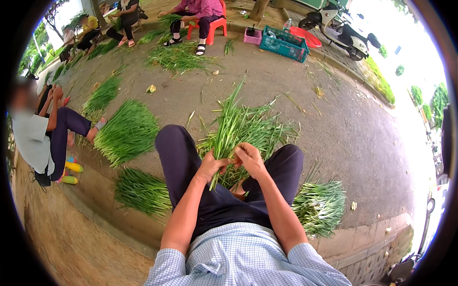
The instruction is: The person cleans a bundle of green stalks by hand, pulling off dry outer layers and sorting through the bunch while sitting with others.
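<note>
Hands, two of them, work over the lap from where I'm standing: the left hand [212, 164] is curled around one bunch of long green stalks [228, 128], low down, with the leaves pointing up and away between the knees. The right hand [249, 159] is mostly folded in, fingertips at the stalks; whether it grips one, I can't tell.

Four heaps of the same greens lie close about: one loose heap [265, 126] just beyond the hands, two on the left, a broad pile [126, 132] and a smaller pile [143, 191], and one pile [319, 207] by the right leg. The held bunch and both knees hide part of the loose heap.

Farther off I count one red chair [220, 24] with a person on it, one teal crate [285, 46], one small pink basket [252, 36], one red basin [307, 37] and a white scooter [355, 42]. Another person [33, 136] sits near at the left.
</note>
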A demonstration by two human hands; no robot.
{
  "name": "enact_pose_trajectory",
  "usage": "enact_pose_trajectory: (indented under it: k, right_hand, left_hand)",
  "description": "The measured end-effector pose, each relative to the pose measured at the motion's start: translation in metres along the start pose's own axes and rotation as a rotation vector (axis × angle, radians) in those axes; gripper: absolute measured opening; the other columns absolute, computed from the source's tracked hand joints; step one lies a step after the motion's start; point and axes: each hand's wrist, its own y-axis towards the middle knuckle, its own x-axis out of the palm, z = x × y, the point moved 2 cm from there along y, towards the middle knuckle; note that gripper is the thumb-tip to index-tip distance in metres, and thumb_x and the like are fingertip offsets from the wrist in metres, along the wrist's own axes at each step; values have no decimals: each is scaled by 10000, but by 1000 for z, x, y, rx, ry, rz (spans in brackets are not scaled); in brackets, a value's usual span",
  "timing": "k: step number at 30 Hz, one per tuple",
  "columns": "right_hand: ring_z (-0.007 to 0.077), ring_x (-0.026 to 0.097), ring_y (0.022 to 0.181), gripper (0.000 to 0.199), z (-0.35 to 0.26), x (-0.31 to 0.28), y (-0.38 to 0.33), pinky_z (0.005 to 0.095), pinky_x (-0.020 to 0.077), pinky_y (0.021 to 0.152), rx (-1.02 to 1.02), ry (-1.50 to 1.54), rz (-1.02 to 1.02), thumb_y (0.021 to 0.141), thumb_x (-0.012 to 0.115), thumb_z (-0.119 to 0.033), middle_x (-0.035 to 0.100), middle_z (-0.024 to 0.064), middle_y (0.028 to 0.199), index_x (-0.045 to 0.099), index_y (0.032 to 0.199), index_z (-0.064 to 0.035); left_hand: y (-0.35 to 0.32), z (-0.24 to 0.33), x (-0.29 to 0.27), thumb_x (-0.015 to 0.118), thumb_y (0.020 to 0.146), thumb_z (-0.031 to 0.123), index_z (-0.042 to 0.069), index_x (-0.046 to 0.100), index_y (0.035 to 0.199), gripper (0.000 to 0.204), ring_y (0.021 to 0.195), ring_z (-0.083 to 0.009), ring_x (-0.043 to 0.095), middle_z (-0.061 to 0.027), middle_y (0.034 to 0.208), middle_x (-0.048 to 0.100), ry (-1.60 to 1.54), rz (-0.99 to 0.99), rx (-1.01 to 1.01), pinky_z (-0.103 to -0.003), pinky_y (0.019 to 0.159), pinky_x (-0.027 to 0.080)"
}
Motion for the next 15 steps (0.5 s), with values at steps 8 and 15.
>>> enact_pose_trajectory:
  k: [8,15]
  right_hand:
    - [143,571,577,155,7,-35,-15,271,464,548,136,-216,54,800,619,-133,615,81,686,614,845,15]
    - [152,573,584,248,-22,0,2,294,475,565,-272,-545,156,756,677,-160,625,84,706,660,927,19]
  left_hand:
    - [3,-8,-6,678,745,14,67,515,914,241,455,-95,497,-1,678,546,-33,2,-59,-236,381,367]
    - [4,-7,-5,679,748,2,65,505,962,283,452,-99,494,-7,660,540,-16,-39,-16,-241,389,367]
